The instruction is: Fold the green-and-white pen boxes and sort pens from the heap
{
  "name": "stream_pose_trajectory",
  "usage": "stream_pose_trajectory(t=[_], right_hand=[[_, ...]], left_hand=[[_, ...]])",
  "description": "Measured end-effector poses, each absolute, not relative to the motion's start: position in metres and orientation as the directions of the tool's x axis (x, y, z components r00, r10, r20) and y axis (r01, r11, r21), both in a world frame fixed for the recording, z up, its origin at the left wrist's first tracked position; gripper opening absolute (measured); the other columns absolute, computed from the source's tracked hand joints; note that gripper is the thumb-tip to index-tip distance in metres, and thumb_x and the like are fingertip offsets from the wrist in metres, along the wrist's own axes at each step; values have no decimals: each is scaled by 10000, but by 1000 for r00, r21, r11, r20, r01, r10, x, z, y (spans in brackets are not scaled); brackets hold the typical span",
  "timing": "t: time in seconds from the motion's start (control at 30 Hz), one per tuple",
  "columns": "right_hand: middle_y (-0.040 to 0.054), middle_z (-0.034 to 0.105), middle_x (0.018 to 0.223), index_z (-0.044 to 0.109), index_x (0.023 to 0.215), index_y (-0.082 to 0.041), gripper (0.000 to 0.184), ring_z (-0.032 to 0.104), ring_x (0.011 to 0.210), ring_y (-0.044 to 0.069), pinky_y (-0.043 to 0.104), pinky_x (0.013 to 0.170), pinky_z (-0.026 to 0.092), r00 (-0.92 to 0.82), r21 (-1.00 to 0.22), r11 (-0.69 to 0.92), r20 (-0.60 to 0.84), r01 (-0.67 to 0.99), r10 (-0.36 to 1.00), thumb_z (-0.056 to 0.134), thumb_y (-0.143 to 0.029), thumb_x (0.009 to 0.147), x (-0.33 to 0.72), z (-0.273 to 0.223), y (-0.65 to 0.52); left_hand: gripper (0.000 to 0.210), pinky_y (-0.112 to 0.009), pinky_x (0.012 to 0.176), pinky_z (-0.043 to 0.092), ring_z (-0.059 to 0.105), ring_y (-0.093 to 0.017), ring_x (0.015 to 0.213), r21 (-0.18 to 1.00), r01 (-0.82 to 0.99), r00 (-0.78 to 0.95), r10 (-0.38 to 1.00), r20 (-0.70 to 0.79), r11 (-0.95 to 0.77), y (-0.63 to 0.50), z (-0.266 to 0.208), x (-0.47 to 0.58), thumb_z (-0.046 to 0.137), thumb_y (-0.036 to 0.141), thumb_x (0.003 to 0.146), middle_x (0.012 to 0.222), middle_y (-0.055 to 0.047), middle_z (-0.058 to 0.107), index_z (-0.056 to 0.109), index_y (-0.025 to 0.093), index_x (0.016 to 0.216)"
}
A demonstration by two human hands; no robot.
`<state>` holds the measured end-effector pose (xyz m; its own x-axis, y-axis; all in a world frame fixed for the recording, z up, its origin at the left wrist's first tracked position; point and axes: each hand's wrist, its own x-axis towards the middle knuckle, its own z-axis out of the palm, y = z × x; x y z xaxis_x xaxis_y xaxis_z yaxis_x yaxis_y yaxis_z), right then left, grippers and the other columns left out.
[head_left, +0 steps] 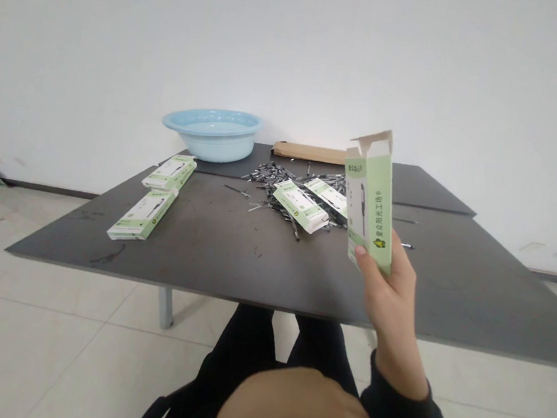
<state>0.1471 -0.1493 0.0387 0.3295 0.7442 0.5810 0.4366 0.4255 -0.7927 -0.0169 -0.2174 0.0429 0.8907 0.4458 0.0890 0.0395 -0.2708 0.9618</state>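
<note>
My right hand (392, 296) grips the lower end of a green and white pen box (372, 206), thumb on the front and fingers behind. The box stands nearly upright above the table, its top flap raised; its inside is hidden. My left hand (306, 410) is large and blurred at the bottom edge, close to the camera, with its back showing and most fingers out of sight. Beyond the held box, two more pen boxes, one nearer (302, 205) and one farther (328, 194), lie on a loose pile of dark pens (267, 174).
Two pen boxes, the front one (144, 214) and the back one (171, 171), lie end to end at the left of the dark table (213, 255). A light blue basin (216, 141) stands at the back left. Flat brown cardboard (309, 153) lies near the wall.
</note>
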Motion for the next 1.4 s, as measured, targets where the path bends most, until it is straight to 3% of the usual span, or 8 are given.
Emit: stream_pose_trajectory(t=[0.1,0.23,0.37,0.47,0.67,0.83,0.97,1.4], right_hand=[[92,617,1418,568,1421,-287,494,576,1298,323,565,1100,443,330,-804,437,573,403,750,602,-304,928,142,40,-158],[80,521,1509,467,1495,-322,552,467,1414,289,545,1178,371,170,-745,527,630,408,758,535,-218,957,114,45,-173],[127,258,1664,329,1576,-277,684,214,1547,326,605,1210,275,-244,-671,581,534,461,810,531,-163,933,89,50,-191],[113,279,1656,459,1502,-285,616,233,1540,337,597,1215,271,-423,-676,611,452,412,786,597,-188,910,94,54,-197],[99,464,1501,629,1309,-312,439,435,1417,299,547,1178,355,-236,-747,580,530,324,815,659,-191,888,118,48,-189],[104,521,1414,582,1379,-307,497,470,1377,263,471,1168,385,-238,-795,587,547,150,802,687,-247,898,114,42,-186],[79,593,1353,629,1325,-329,370,532,1303,246,472,1113,440,-211,-823,566,547,42,810,619,-289,957,123,40,-181],[76,548,1233,720,1217,-315,313,601,913,176,393,872,578,-281,-796,574,516,192,809,661,-257,914,125,44,-178]], left_hand=[[311,-408,1031,495,699,-257,1082,963,108,702,705,102,-247,-201,48,-39,549,353,961,1142,-48,762,721,285,1210],[573,-464,1140,398,524,-294,1349,965,-162,44,976,215,-206,-181,45,-40,698,372,874,1433,-92,597,541,301,1420],[616,-457,1092,458,564,-330,1309,850,-525,161,986,47,46,-167,39,-28,737,441,812,1364,-145,636,584,201,1358],[494,-456,994,532,676,-329,1123,684,-713,121,988,-100,156,-160,42,-32,622,470,858,1102,-159,739,657,111,1196],[524,-419,803,605,710,-235,775,533,-808,215,968,-125,249,-152,48,-47,543,527,908,915,-120,746,647,113,1212],[560,-411,770,603,707,-257,815,516,-815,262,962,-78,264,-158,49,-43,451,627,934,988,-104,750,658,198,1230],[691,-381,706,602,701,-242,764,520,-787,352,934,-64,332,-162,52,-46,395,665,931,925,-125,740,650,102,1239],[753,-491,838,582,694,-363,1035,651,-687,346,933,-98,323,-166,46,-35,483,703,858,1080,-153,732,594,142,1347]])
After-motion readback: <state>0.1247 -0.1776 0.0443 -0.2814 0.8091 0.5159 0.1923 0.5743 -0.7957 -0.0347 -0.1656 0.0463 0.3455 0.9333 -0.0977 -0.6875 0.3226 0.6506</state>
